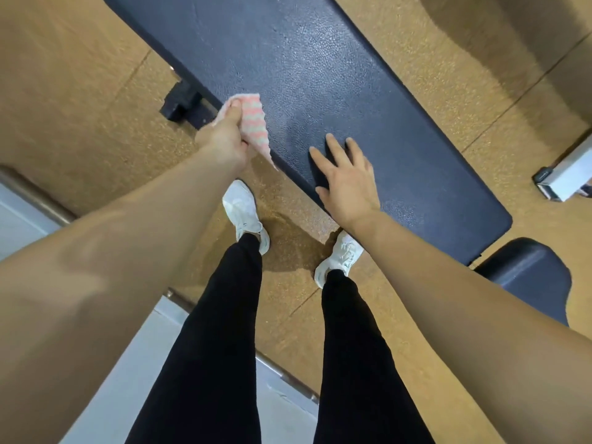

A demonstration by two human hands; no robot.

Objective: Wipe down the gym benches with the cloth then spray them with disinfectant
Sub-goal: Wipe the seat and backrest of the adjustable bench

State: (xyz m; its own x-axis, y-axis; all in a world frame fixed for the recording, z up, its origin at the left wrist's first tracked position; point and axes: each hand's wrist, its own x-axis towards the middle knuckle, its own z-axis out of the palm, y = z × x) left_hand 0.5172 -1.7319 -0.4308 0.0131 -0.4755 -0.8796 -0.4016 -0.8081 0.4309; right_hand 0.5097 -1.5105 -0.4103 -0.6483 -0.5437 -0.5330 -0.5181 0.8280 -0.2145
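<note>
A long dark blue padded gym bench [314, 78] runs diagonally from the top left to the right. My left hand [226, 137] grips a pink and white striped cloth [254, 125] at the bench's near edge; part of the cloth hangs below the edge. My right hand [344, 181] lies flat on the pad near that same edge, fingers straight and spread. No spray bottle is in view.
A second dark pad [528, 274] sits just past the bench's right end. The bench's black foot [182, 102] sticks out on the left. A grey metal frame end [563, 177] lies at the right. My feet in white shoes [243, 213] stand on brown speckled floor; a metal strip [282, 376] borders pale flooring behind.
</note>
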